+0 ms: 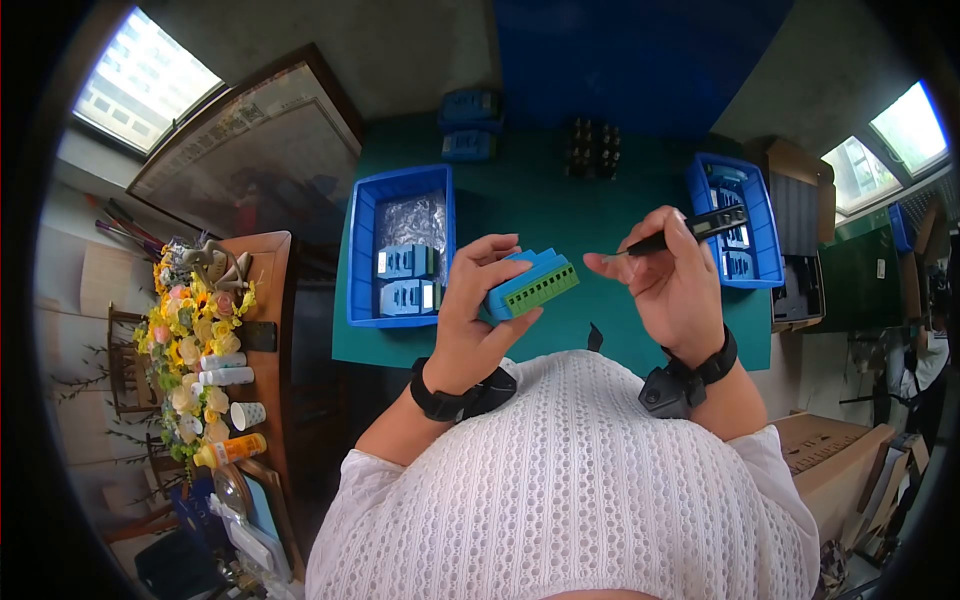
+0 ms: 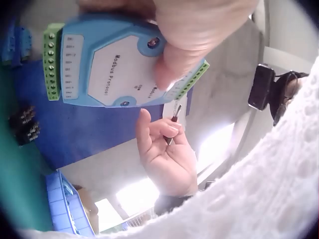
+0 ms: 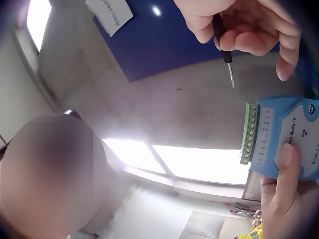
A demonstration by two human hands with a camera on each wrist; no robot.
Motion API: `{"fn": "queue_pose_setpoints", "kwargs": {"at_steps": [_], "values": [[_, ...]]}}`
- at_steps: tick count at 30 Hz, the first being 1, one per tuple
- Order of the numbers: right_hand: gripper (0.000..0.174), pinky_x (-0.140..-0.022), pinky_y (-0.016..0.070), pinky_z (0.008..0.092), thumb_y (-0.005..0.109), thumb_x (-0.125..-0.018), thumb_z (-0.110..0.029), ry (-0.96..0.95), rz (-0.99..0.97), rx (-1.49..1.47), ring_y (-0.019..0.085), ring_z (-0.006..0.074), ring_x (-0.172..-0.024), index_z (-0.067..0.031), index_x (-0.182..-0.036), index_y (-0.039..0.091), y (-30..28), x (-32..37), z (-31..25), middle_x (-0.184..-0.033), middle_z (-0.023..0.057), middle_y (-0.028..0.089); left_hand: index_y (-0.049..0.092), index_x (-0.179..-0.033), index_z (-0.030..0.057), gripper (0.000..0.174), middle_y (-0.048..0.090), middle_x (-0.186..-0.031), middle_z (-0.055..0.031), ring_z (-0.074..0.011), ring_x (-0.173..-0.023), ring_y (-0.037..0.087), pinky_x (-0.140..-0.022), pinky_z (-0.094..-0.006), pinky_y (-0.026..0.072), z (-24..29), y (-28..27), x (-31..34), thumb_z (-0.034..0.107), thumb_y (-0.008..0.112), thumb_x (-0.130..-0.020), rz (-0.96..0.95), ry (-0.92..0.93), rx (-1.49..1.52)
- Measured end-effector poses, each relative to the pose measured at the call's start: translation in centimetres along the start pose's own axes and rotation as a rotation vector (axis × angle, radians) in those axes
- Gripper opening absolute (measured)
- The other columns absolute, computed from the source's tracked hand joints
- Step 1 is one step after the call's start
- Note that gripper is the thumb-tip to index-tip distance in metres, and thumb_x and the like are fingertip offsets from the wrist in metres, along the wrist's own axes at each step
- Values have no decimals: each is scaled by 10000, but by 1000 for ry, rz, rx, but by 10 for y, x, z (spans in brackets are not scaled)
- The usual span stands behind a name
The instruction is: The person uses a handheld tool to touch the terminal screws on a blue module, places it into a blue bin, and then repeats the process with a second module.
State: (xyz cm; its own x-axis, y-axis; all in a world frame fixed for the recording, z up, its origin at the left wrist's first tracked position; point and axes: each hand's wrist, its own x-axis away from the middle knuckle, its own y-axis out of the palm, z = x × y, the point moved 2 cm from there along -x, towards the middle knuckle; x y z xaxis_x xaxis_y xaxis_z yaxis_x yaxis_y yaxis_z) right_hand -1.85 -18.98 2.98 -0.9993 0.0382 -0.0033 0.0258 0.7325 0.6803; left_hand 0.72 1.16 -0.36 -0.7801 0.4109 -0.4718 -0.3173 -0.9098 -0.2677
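My left hand [image 1: 470, 315] grips a blue Modbus module [image 1: 535, 270], its thumb pressed on the white label side, as the left wrist view shows. Along two opposite ends of the module run green screw terminal blocks [image 2: 52, 62], and one row faces me in the head view. My right hand [image 1: 675, 295] holds a small screwdriver [image 1: 715, 221] with a black handle between thumb and fingers. In the right wrist view its thin metal tip [image 3: 231, 77] points toward the module, a short gap away from the terminal block [image 3: 248, 133].
A blue bin [image 1: 362, 250] with several modules and clear plastic wrap stands left on the green table [image 1: 610, 345]. Another blue bin [image 1: 768, 235] with modules is at the right. Further back are stacked modules [image 1: 468, 146] and a cluster of dark small parts [image 1: 592, 150].
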Motion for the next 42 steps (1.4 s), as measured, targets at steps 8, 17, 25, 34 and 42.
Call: {"fn": "queue_pose_setpoints", "kwargs": {"at_steps": [8, 17, 25, 34, 42], "values": [[287, -778, 499, 355, 420, -930, -293, -406, -193, 378, 517, 90, -667, -17, -871, 465, 19, 14, -1, -765, 69, 511, 498, -1114, 155, 513, 439, -1197, -154, -264, -1062, 470, -856, -336, 402, 13, 0, -3, -41, 682, -678, -1, 100, -70], [294, -738, 509, 313, 436, -924, -307, -446, -182, 501, 510, 81, -640, -22, -859, 466, 20, 16, 0, -758, 67, 511, 501, -1111, 164, 528, 434, -1197, -154, -261, -1054, 476, -842, -334, 420, 15, 0, -2, -65, 683, -670, -13, 94, -83], [279, -701, 505, 264, 469, -915, -287, -466, -182, 544, 510, 72, -638, -13, -862, 472, 22, 17, 2, -765, 64, 509, 550, -1106, 142, 549, 457, -1171, -172, -306, -1021, 496, -831, -354, 440, 18, 1, -1, -48, 705, -615, 30, 115, -58], [277, -666, 492, 235, 478, -913, -283, -480, -181, 596, 508, 72, -636, -11, -860, 472, 21, 20, 1, -774, 62, 511, 551, -1113, 161, 574, 455, -1168, -165, -301, -1007, 499, -821, -352, 445, 21, 1, -2, -47, 717, -604, 33, 137, -89], [264, -621, 467, 221, 485, -911, -268, -478, -177, 563, 518, 79, -645, -6, -873, 483, 24, 22, -2, -788, 71, 530, 550, -1116, 174, 585, 463, -1160, -161, -305, -999, 500, -812, -351, 447, 22, 1, -4, -48, 719, -601, 48, 133, -107]]}}
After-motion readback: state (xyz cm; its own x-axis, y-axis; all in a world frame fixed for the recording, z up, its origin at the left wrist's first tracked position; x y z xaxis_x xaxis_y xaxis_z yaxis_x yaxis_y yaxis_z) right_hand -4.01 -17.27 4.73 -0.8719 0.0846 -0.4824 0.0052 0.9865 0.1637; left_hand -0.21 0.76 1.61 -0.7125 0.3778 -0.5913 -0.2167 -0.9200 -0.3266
